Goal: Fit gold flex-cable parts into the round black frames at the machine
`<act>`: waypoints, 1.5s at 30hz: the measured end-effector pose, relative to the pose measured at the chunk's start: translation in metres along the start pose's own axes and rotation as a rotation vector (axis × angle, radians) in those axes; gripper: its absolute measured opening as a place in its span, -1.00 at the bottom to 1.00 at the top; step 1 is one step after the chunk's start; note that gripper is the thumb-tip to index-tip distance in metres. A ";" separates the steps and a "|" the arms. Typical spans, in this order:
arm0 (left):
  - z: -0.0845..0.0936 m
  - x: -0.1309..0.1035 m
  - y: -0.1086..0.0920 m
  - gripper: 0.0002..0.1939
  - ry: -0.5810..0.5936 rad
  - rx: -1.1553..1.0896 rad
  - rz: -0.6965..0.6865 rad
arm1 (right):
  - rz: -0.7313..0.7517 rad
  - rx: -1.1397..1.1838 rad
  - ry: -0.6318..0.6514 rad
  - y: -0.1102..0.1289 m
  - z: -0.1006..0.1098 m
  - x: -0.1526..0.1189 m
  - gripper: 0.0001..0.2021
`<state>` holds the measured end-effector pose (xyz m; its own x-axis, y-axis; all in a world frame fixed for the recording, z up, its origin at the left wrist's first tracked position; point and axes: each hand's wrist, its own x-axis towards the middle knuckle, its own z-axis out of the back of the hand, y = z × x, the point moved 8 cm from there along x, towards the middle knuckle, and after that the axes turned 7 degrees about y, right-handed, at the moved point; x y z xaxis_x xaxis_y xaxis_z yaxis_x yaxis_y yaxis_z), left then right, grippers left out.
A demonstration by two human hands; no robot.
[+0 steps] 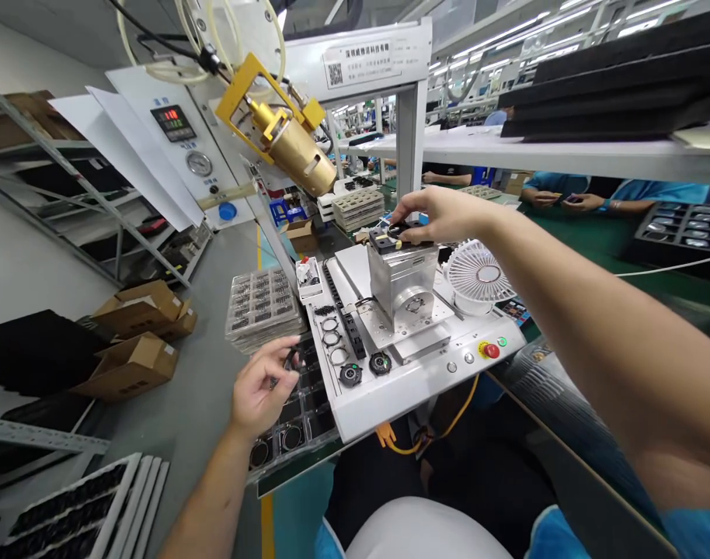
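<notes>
My left hand (267,386) is closed in a pinch on a dark watch-case ring (292,359), held above a tray with round watch parts (290,437). My right hand (428,217) reaches over the metal fixture block (390,276). Its thumb and fingers close around a small dark round part (397,230) on the black top of that block; the fingers partly hide it. On the white machine base left of the block lie several watch-case rings (332,338) in a column. Near the front edge are two black round watch backs, one (350,375) beside the other (381,363).
A gold cylinder head (302,155) hangs above and left of the block. A white fan (480,276) stands to the right. The base carries a red emergency button (491,351). Stacked clear trays (265,307) stand left. Co-workers' hands (582,202) show across the bench.
</notes>
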<state>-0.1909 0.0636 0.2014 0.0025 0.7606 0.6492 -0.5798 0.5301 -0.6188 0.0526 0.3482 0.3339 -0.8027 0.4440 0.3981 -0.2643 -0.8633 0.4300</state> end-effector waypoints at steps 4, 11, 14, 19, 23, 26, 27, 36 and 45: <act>-0.020 0.078 -0.033 -0.72 -0.062 0.162 -0.208 | -0.012 0.144 -0.366 0.021 0.020 -0.040 -0.76; -0.102 0.225 -0.043 -0.67 0.115 0.468 -0.099 | -0.101 0.451 -0.467 0.048 -0.024 -0.148 -0.70; -0.126 0.258 -0.044 -0.54 0.213 0.605 -0.008 | -0.235 0.515 -0.440 0.041 -0.053 -0.190 -0.69; -0.139 0.267 -0.060 -0.46 0.451 0.639 -0.001 | -0.401 0.543 -0.403 0.021 -0.090 -0.247 -0.66; -0.133 0.263 -0.063 -0.76 0.579 0.652 -0.039 | -0.472 0.598 -0.404 0.010 -0.112 -0.276 -0.68; -0.126 0.262 -0.059 -0.76 0.539 0.701 -0.056 | -0.503 0.643 -0.426 0.004 -0.125 -0.288 -0.69; -0.124 0.261 -0.058 -0.74 0.520 0.703 -0.057 | -0.511 0.658 -0.430 0.003 -0.129 -0.290 -0.69; -0.135 0.258 -0.046 -0.66 0.559 0.505 -0.085 | -0.579 0.721 -0.412 -0.009 -0.149 -0.302 -0.63; -0.150 0.221 -0.041 0.00 0.732 0.638 -0.124 | -0.779 0.639 -0.406 -0.061 -0.176 -0.338 -0.42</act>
<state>-0.0440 0.2662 0.3036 0.4732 0.8719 0.1258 -0.8725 0.4836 -0.0696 0.2461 0.2084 0.0309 -0.2672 0.9634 0.0215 -0.2028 -0.0780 0.9761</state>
